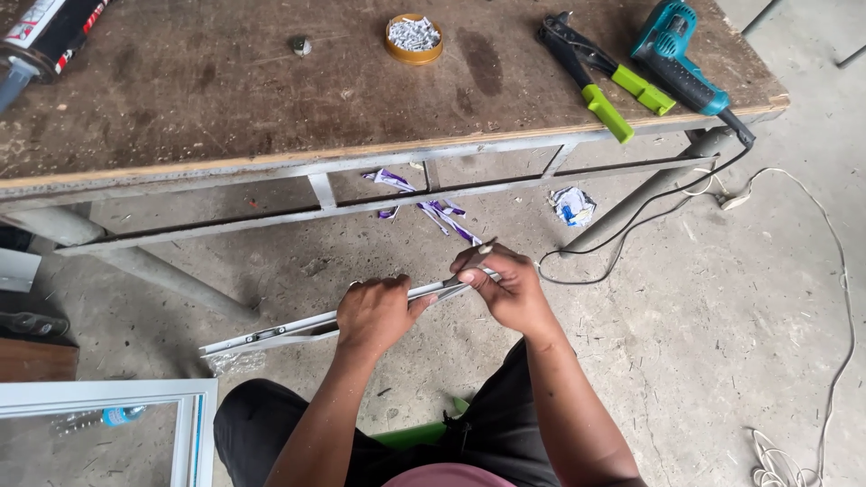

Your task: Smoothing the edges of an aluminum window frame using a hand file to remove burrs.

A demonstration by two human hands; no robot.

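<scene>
Two hands grip one long white metal window stay (298,332), held low over the concrete floor (722,343). Left hand (377,314) fingers clamp its middle; right hand (510,289) fingers pinch the 2 o'clock end. At 12 o'clock, the table (225,99) carries green-handled riveter (600,77), teal drill (681,54), tin of rivets (414,38).
</scene>
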